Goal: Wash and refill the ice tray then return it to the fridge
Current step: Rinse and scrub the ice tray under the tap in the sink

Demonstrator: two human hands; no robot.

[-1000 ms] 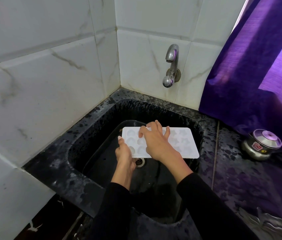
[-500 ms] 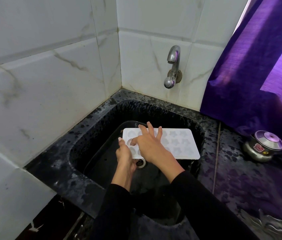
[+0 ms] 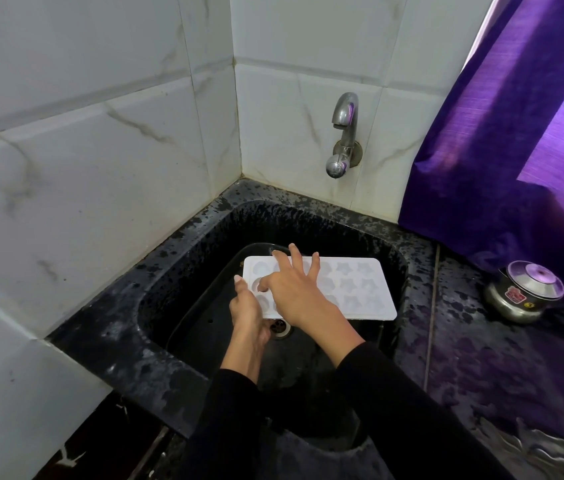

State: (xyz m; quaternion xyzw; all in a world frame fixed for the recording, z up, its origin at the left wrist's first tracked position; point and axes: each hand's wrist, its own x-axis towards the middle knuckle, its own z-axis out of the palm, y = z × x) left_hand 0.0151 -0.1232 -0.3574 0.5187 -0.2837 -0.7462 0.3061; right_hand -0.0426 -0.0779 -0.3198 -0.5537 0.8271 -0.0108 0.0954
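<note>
A white ice tray (image 3: 360, 289) with star and round moulds is held flat over the black sink (image 3: 169, 289), above the drain (image 3: 279, 326). My left hand (image 3: 247, 308) grips the tray's near left edge, thumb on top. My right hand (image 3: 294, 289) lies on the tray's left half with fingers spread and the thumb pressed into a round mould. The chrome tap (image 3: 342, 133) sticks out of the tiled wall behind the sink; no water runs from it.
A small steel pot with a lid (image 3: 524, 291) stands on the dark speckled counter (image 3: 481, 358) to the right. A purple curtain (image 3: 515, 133) hangs over the counter's back right. White tiled walls close the left and back.
My right hand has slid leftward across the tray and spread its fingers. The tray and my left hand stay almost in place.
</note>
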